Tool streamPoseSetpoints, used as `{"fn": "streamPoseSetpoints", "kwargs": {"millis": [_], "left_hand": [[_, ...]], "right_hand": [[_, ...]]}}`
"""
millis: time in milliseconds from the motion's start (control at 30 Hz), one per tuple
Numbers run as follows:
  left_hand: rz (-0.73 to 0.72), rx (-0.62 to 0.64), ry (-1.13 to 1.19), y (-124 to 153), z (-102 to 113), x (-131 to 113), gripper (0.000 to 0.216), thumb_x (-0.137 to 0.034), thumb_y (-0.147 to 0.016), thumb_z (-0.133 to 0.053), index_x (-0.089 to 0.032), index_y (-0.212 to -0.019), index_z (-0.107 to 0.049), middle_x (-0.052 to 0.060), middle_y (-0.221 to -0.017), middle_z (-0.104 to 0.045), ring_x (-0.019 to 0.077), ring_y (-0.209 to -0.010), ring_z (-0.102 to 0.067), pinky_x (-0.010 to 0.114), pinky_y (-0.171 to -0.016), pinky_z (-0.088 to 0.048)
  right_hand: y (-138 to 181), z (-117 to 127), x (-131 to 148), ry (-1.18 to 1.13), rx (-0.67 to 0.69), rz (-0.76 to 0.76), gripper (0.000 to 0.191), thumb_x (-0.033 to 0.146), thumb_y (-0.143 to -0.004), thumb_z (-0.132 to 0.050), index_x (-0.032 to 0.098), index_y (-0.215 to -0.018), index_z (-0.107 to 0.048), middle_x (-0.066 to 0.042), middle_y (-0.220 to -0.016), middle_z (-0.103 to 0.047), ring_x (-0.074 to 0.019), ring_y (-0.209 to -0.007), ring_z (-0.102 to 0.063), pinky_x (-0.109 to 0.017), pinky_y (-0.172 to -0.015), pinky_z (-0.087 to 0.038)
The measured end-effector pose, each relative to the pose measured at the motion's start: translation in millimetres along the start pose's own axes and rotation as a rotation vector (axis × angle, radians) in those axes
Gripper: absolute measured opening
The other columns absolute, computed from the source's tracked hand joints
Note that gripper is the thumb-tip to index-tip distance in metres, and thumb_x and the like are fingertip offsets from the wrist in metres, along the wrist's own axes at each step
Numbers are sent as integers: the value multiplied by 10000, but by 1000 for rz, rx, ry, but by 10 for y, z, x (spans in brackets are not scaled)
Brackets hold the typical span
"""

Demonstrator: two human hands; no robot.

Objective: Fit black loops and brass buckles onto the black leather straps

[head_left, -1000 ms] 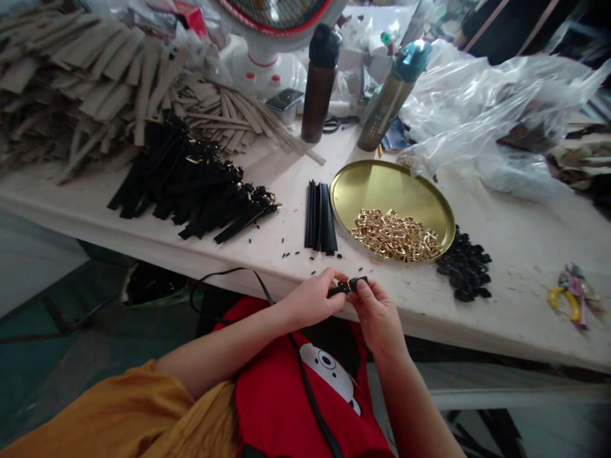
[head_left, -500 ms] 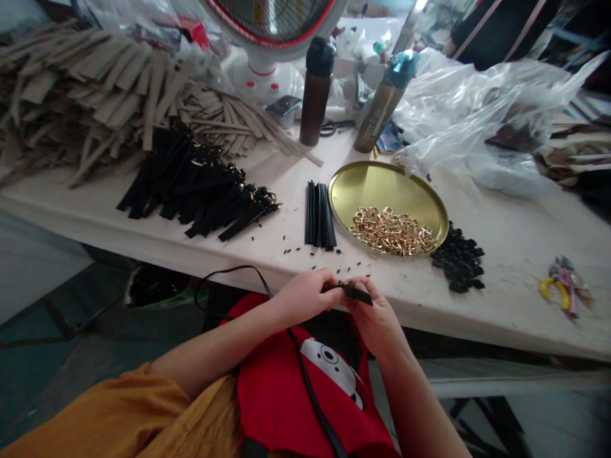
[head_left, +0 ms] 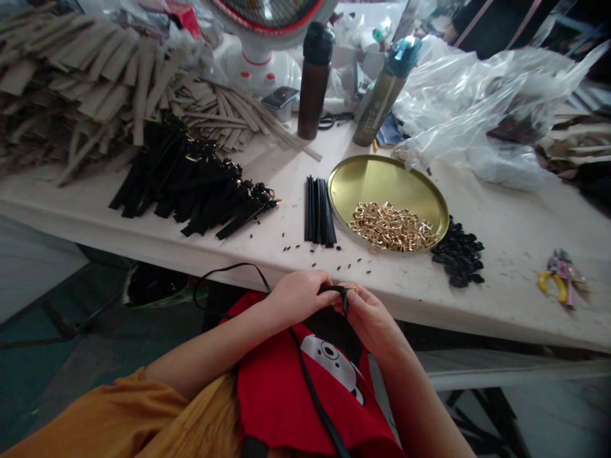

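Just off the table's front edge, my left hand (head_left: 301, 294) is closed on a black strap (head_left: 340, 291). My right hand (head_left: 373, 316) pinches the same strap at its other end, by a small gold buckle (head_left: 352, 288). Part of the strap hangs down between the two hands. Beyond them lie a row of black strips (head_left: 319, 213) and a round gold tray (head_left: 386, 178) holding many small gold buckles (head_left: 394, 228). Right of the tray sits a heap of small black pieces (head_left: 458, 254).
Finished-looking black straps (head_left: 191, 181) are heaped at left, before beige strips (head_left: 90, 76). Two bottles (head_left: 315, 83) and a fan (head_left: 267, 25) stand behind. Yellow-handled pliers (head_left: 554, 286) lie at right, below clear plastic bags (head_left: 477, 108). Tiny black bits dot the table (head_left: 286, 267).
The strap's free end, which pointed right over my right fingers, now hangs down between my hands. The gold buckle shows more clearly at my right fingertips. The view has shifted slightly.
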State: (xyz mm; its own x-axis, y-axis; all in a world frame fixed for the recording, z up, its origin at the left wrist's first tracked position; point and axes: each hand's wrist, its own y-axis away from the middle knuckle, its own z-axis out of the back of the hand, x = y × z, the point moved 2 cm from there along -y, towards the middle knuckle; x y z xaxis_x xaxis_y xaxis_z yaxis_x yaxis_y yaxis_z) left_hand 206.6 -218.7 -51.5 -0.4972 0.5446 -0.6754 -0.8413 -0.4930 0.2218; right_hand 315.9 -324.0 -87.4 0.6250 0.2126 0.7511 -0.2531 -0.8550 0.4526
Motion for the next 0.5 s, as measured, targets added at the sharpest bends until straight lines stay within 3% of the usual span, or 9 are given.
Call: {"fn": "streamPoseSetpoints", "kwargs": {"millis": [167, 267, 367, 500], "left_hand": [[-60, 60, 85, -3, 38, -14, 262, -357, -806, -478, -191, -962, -610, 45, -923, -651, 180, -808, -581, 244, -699, -401], [-47, 119, 274, -31, 25, -8, 329, -343, -790, -505, -188, -1076, -556, 40, -1003, -629, 132, -673, -584, 233, -670, -421], [-7, 147, 383, -76, -6, 17, 341, -334, -778, -513, -179, -1080, -544, 37, -969, -629, 102, -559, -557, 228, -610, -427], [36, 196, 515, -123, -30, 89, 391, -321, -738, -559, -164, -1095, -526, 35, -920, -638, 113, -616, -582, 225, -611, -439]], "right_hand": [[-91, 38, 36, 164, -188, 206, 243, 378, -700, -664, 203, -670, -498, 37, -650, -552, -102, -595, -508, -233, -610, -426], [-124, 42, 79, 332, -308, 326, 270, 353, -669, -693, 221, -720, -463, 62, -632, -528, -99, -566, -505, -222, -565, -413], [-144, 32, 76, 404, -204, 240, 299, 374, -677, -676, 237, -880, -504, 64, -617, -533, -106, -524, -492, -223, -509, -393], [-140, 59, 50, 480, -114, 168, 223, 376, -722, -635, 232, -854, -528, 76, -499, -475, -103, -452, -438, -216, -443, -333]]}}
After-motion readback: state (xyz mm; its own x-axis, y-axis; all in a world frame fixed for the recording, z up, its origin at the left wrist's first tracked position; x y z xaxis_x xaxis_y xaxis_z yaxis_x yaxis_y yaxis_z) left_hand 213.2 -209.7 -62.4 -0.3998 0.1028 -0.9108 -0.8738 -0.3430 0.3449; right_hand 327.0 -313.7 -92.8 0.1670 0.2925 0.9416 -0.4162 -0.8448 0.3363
